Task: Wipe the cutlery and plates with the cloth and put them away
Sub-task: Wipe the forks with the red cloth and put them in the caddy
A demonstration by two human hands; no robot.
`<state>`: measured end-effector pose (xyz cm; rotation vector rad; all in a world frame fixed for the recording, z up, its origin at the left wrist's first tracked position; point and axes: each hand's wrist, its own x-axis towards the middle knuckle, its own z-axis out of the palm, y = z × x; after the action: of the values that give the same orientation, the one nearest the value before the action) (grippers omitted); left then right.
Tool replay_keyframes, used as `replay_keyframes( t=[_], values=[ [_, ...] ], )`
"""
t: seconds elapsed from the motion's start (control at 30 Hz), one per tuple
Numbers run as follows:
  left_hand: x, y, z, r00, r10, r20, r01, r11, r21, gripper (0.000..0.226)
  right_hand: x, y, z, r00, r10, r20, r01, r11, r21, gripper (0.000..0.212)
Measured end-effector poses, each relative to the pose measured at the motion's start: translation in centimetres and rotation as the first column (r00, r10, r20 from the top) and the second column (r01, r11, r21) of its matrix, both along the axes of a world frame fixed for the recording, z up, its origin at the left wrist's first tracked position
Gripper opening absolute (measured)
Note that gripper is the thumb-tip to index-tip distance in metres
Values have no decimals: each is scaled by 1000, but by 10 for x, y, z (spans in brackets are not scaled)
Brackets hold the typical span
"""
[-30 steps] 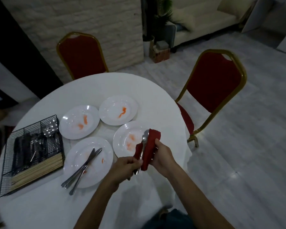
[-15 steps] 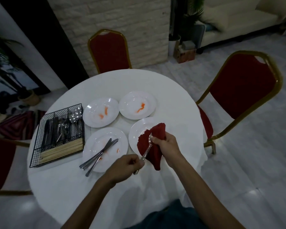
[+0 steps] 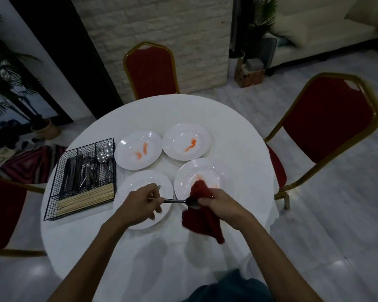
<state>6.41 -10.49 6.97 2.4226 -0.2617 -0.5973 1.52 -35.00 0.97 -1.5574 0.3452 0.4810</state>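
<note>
**Spoon (image 3: 175, 200).** It is held level above the table's 6 o'clock sector, spanning the gap between the two near plates. The handle points to 9 o'clock and the bowl to 3 o'clock.

**Left hand (image 3: 140, 203).** The fingers are curled tight around the handle end.

**Right hand (image 3: 216, 203).** The fingers pinch the red cloth (image 3: 205, 223) against the spoon bowl, which is partly covered. The loose cloth hangs toward 6 o'clock.

**Plates.**
- The near-left plate (image 3: 138, 180) lies under the left hand. A thin metal tip shows above the knuckles, possibly another utensil.
- The near-right plate (image 3: 187, 173) carries orange smears, and the cloth's upper fold overlaps it.
- The far-left plate (image 3: 129, 144) sits at 11 o'clock and the far-right plate (image 3: 177, 136) at 12 o'clock. Both have orange smears.

**Wire basket (image 3: 52, 205).** It sits at 9 o'clock on the table, just beside the left plates. The upper compartments hold dark cutlery and spoons, and the long lower compartment holds chopsticks (image 3: 85, 198).

**Surroundings.** The round table (image 3: 183, 110) is white. Red chairs stand at 12 o'clock (image 3: 151, 70), 3 o'clock (image 3: 325, 123) and 9 o'clock (image 3: 2, 210).
</note>
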Motion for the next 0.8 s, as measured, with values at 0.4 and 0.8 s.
replay_keyframes(
  t=[0.4,0.8],
  values=[
    [-56,-80,-20,921,193,-338,-284,927,-244,25,16,7,7,785,-484,-387,581,358,731,48],
    [-64,-89,-16,962,154,-227,-204,956,-213,22,5,-1,7,835,-550,-2,518,786,338,14]
  ],
)
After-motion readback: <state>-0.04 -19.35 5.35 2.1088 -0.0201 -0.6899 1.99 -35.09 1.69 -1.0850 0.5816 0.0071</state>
